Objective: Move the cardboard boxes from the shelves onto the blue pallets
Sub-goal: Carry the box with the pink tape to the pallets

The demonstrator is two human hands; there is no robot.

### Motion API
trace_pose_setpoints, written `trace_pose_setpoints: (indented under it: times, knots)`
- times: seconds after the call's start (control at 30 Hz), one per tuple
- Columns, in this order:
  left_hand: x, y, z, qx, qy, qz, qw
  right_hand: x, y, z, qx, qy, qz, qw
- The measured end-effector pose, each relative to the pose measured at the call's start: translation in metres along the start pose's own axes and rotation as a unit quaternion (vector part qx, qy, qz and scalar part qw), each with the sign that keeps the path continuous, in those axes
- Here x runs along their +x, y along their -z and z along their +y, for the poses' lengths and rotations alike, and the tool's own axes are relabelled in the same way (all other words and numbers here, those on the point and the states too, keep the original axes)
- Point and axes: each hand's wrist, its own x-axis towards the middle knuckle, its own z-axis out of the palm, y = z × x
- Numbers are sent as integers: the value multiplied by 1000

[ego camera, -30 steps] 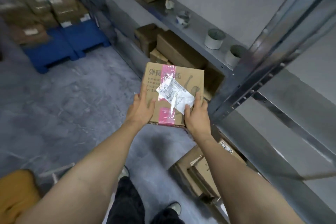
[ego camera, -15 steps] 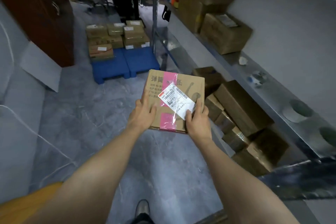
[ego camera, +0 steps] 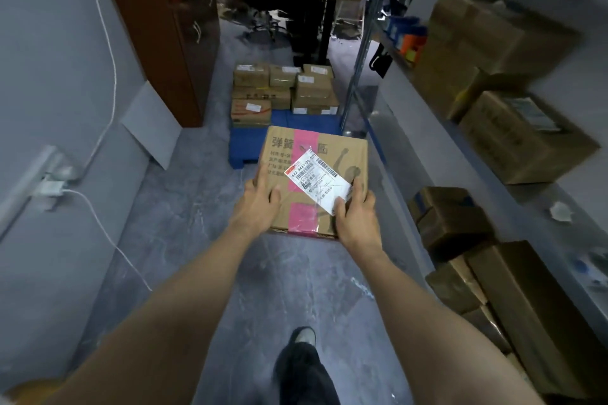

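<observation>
Both hands, left (ego camera: 260,204) and right (ego camera: 357,217), clamp the box (ego camera: 316,181); the blue pallet (ego camera: 246,145) lies straight ahead, beyond it.

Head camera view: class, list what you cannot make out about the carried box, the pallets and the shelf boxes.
1. Blue plastic pallets: partly hidden behind the pink-taped brown cardboard box, head view.
2. Left hand, right hand: fingers beneath the box hidden by it.
3. Brown cardboard boxes on grey metal shelves: blurred, labels unreadable.
</observation>
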Motion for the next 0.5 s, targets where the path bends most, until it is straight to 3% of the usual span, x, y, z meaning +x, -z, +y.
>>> trace_pose_setpoints:
  times: [0.5]
  knots:
    - [224, 8, 15, 4, 75, 52, 996, 248, -39, -50, -5, 65, -59, 996]
